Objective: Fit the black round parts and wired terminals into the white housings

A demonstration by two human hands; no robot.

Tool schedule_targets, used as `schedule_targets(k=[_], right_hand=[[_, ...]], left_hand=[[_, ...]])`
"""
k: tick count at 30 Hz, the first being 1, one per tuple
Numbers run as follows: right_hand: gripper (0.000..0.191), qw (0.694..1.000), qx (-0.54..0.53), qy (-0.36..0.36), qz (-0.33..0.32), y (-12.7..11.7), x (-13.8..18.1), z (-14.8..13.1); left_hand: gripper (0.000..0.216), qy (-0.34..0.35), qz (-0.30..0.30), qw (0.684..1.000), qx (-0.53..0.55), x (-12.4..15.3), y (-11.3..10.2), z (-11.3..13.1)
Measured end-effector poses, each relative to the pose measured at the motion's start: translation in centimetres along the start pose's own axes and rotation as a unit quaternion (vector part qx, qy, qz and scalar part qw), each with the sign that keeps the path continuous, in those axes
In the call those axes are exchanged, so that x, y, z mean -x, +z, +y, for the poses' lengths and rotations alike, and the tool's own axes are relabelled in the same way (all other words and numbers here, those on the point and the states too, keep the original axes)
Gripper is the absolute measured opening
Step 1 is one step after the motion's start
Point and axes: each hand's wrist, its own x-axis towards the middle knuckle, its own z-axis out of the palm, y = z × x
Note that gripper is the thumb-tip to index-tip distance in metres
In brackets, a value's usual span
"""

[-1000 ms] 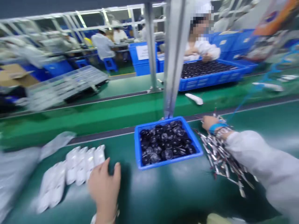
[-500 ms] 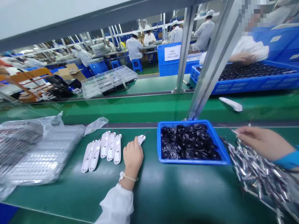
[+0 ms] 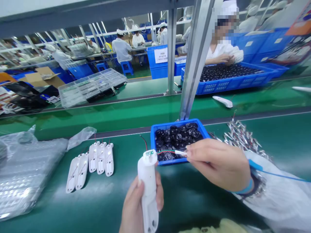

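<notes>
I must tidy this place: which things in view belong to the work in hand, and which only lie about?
Seem to belong: white casing in left hand; wired piece in right hand; pile of similar pieces; five more white casings; perhaps the blue tray.

Probably just lying about: plastic wrapping; open cardboard box.

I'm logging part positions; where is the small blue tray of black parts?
In the head view, the small blue tray sits just right of centre, partly behind the right hand.
</notes>
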Motion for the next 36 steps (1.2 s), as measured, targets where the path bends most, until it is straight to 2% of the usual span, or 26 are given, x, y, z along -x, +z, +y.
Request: schedule_targets(k=[5,12,15,17,19,20,21,22,24,25,27,29,31,32,34,36], right_hand=[[0.011,0.996,0.052,-0.075,-0.004,0.2,0.3,-0.6],[0.01,0.989,0.076,-0.123,-0.032,0.4,1.6,-0.3],[0.014,0.991,0.082,-0.09,-0.054,0.2,1.4,-0.2],[0.016,0.996,0.048,-0.05,-0.06,0.2,1.0,0.0],[0.014,0.998,-0.024,0.042,-0.05,0.6,0.5,0.5],[0.011,0.989,-0.077,0.12,-0.041,0.9,0.4,0.9],[0.006,0.967,-0.14,0.211,-0.035,1.3,0.2,1.4],[0.002,0.93,-0.209,0.301,-0.033,1.7,0.2,1.9],[0.012,0.827,-0.344,0.443,-0.032,2.7,0.3,2.9],[0.017,0.777,-0.399,0.487,-0.026,3.2,0.4,3.3],[0.022,0.697,-0.474,0.538,-0.007,3.9,0.6,3.9],[0.025,0.64,-0.519,0.566,0.007,4.4,0.8,4.1],[0.027,0.607,-0.55,0.574,0.007,4.5,0.9,4.1],[0.028,0.599,-0.562,0.57,0.004,4.6,1.0,4.1],[0.028,0.608,-0.574,0.548,0.0,4.6,1.2,3.9],[0.024,0.654,-0.562,0.506,-0.008,4.6,1.2,3.6]], left_hand=[[0.037,-0.034,-0.066,0.991,0.111,-0.2,1.2,-0.3],[0.034,-0.02,-0.045,0.991,0.126,-0.6,1.4,-0.6],[0.031,0.002,-0.03,0.996,0.082,-0.9,1.3,-1.0],[0.029,0.033,0.009,0.999,0.016,-1.0,1.3,-1.4],[0.029,0.083,0.064,0.991,-0.086,-1.2,1.3,-1.7],[0.03,0.11,0.091,0.978,-0.15,-1.3,1.3,-1.9],[0.032,0.139,0.117,0.958,-0.22,-1.3,1.3,-2.0],[0.036,0.171,0.143,0.929,-0.294,-1.4,1.3,-2.1],[0.043,0.235,0.185,0.848,-0.438,-1.6,1.3,-2.2],[0.045,0.264,0.198,0.802,-0.497,-1.7,1.3,-2.3],[0.046,0.311,0.213,0.724,-0.577,-1.9,1.3,-2.4],[0.046,0.338,0.216,0.681,-0.612,-2.0,1.4,-2.6],[0.045,0.348,0.212,0.675,-0.616,-2.1,1.5,-2.7],[0.045,0.345,0.206,0.686,-0.607,-2.2,1.5,-2.8],[0.044,0.317,0.189,0.739,-0.564,-2.3,1.5,-2.9],[0.042,0.251,0.165,0.821,-0.486,-2.5,1.4,-3.2]])
